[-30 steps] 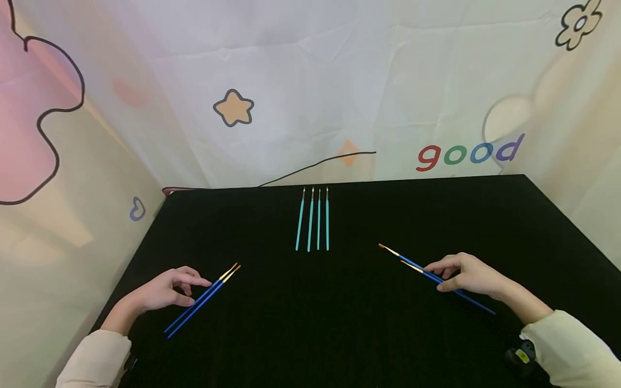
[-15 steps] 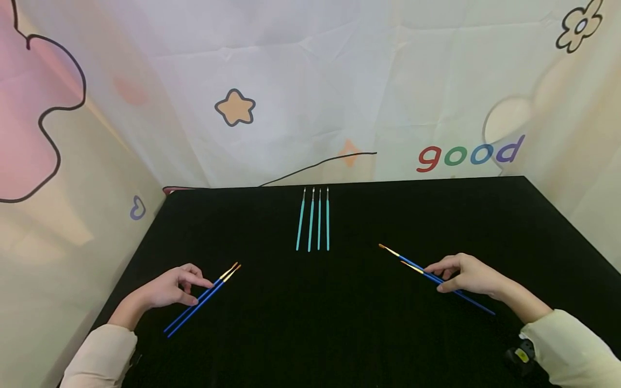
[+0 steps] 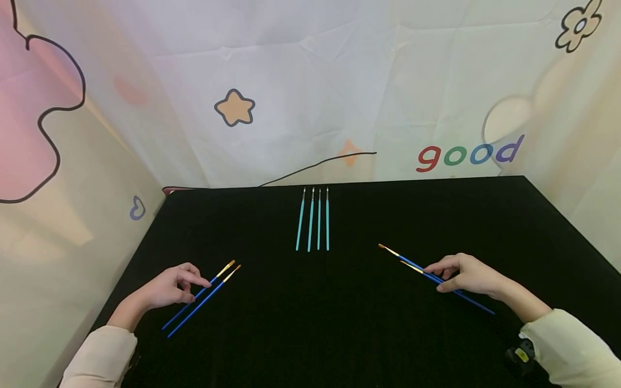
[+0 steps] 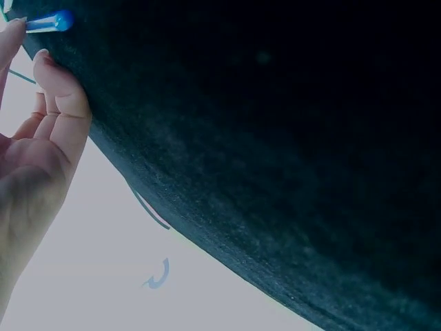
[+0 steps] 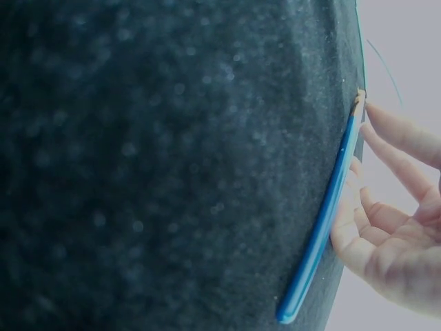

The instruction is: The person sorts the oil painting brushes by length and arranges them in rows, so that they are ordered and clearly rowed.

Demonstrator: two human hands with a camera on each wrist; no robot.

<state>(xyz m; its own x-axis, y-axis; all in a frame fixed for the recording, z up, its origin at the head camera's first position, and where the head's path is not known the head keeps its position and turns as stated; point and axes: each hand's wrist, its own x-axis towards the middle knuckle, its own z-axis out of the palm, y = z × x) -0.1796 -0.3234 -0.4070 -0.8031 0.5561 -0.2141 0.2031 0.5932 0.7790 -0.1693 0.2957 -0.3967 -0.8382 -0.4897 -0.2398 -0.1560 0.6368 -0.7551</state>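
Note:
In the head view my left hand [image 3: 167, 288] pinches a blue paintbrush [image 3: 177, 314] between thumb and index finger at the table's left. A second blue paintbrush [image 3: 201, 304] lies beside it, almost parallel, its brown bristles pointing away. The left wrist view shows the rounded blue handle end [image 4: 62, 21] at my fingertips. On the right, my right hand [image 3: 473, 275] has thumb and index finger round a blue paintbrush [image 3: 432, 277]. Another blue paintbrush [image 3: 409, 261] lies close along it, reaching further left; my fingers hide part of both. A blue handle [image 5: 320, 227] runs past my fingers in the right wrist view.
Several teal paintbrushes [image 3: 309, 226] lie in a row at the back middle of the black table [image 3: 310, 323], bristles toward the back edge. A patterned curtain [image 3: 310, 81] stands behind the table and along its sides.
My left hand closed in on the blue paintbrushes, then shifted slightly left with one, widening the gap between the pair. My right hand and its paintbrushes look unmoved.

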